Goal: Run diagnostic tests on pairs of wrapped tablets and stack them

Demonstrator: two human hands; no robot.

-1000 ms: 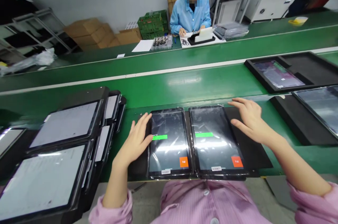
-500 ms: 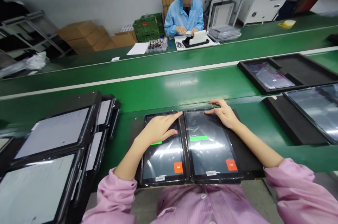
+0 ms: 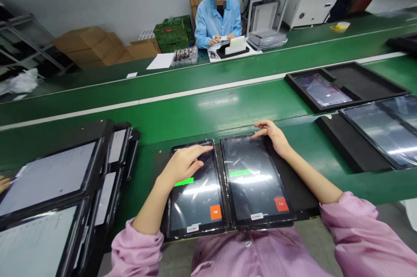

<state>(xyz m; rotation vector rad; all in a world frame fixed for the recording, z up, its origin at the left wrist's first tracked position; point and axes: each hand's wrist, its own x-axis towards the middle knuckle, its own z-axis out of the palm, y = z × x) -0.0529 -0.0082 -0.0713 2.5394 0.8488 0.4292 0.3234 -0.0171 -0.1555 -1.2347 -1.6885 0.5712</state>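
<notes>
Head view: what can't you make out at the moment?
All in the head view:
- Part of the left tablet's screen: hidden by the left hand.
- Print on its white label: too small.
- Rest of the other person's hand: cut off by the left edge.

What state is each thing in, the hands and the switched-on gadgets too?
Black-framed tablet under the left hand: on, flat, green bar and orange "Fail" square showing.
Black-framed tablet beside it: on, flat, same two marks.
Bare left hand: open, over the first tablet.
Bare right hand: open, at the second tablet's far edge.
Black two-part tray: open-topped, a tablet inside.
Green plastic crates: stacked.
</notes>
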